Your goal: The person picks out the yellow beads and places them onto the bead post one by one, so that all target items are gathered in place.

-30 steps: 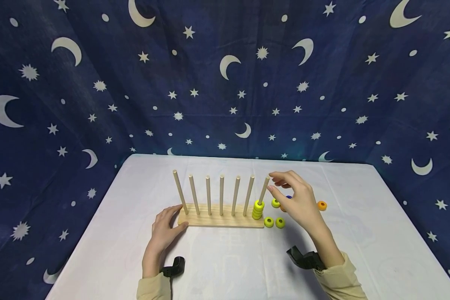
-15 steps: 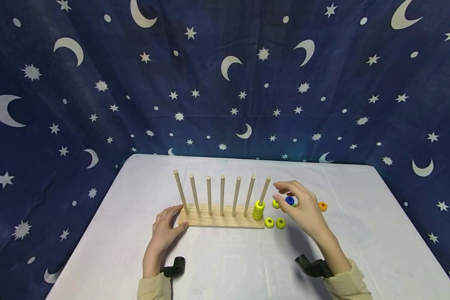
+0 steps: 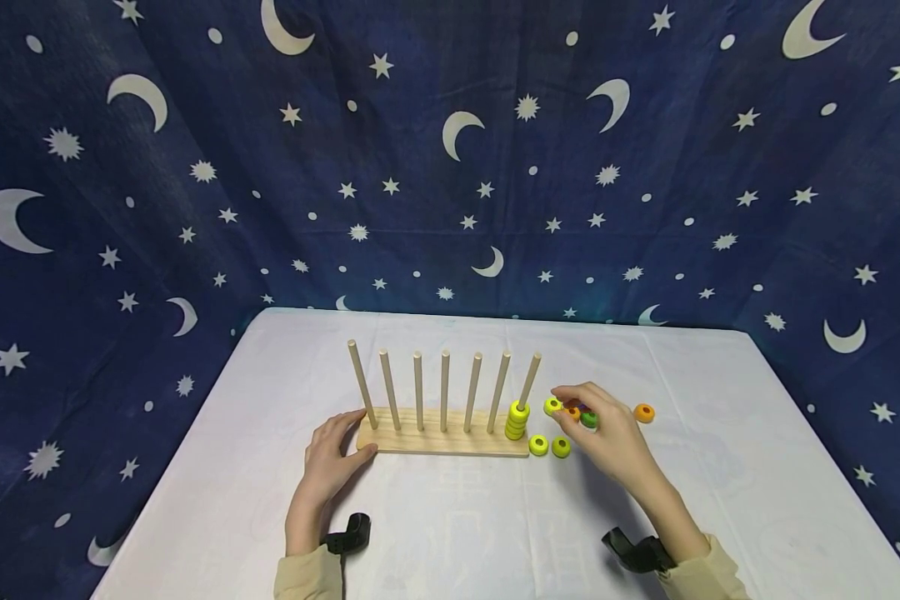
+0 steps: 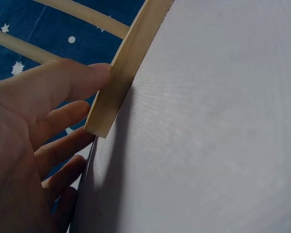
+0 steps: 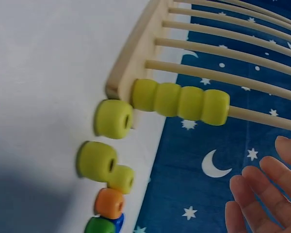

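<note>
Nearest us, our sleeves are cut off by the frame's lower edge. Our left hand (image 3: 330,462) rests open on the white table (image 3: 450,533), thumb pressed against the end of the wooden peg rack (image 3: 442,440); the wrist view shows only that corner of the base (image 4: 117,87). Our right hand (image 3: 607,433) hovers relaxed and empty over a cluster of loose rings, partly hiding an orange ring (image 3: 572,411) and a green ring (image 3: 588,419), with a blue one barely visible in the wrist view (image 5: 117,221). Two yellow rings (image 3: 549,446) lie just beside the rack's right end, a third (image 3: 552,406) behind. Four yellow rings (image 5: 180,101) sit stacked on the rightmost peg (image 3: 528,382); the other pegs are bare. Another orange ring (image 3: 644,412) lies apart, farther right.
</note>
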Demonstrator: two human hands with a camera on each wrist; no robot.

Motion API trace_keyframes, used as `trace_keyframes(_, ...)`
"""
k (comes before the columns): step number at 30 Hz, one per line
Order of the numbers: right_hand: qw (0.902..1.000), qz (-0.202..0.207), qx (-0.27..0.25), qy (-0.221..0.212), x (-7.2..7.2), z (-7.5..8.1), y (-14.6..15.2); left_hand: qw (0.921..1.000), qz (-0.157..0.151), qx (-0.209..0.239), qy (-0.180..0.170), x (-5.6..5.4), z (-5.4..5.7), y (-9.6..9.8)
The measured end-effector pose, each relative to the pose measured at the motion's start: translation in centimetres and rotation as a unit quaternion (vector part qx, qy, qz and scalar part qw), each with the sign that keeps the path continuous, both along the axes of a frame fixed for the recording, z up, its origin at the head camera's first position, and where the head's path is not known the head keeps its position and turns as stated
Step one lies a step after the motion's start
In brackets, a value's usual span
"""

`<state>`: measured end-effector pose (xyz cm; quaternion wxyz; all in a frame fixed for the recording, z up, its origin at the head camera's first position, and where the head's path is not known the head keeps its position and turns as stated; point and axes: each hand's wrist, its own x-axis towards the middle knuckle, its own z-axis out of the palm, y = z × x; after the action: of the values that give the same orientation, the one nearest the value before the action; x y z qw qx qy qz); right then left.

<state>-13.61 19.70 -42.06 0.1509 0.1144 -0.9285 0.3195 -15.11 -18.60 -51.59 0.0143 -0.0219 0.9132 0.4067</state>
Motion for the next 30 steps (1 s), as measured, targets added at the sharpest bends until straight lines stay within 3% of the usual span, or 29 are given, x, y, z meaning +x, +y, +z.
trace_keyframes(8,0.9999,0.01,0.002,-0.007,0.2,-1.6,0.7,1.0,0.001,0.0,0.001,0.0,0.0,0.0)
trace_keyframes(30,0.994,0.029,0.007,-0.105,0.2,-4.9,2.3,1.0,0.001,0.0,-0.002,-0.1,-0.1,0.0)
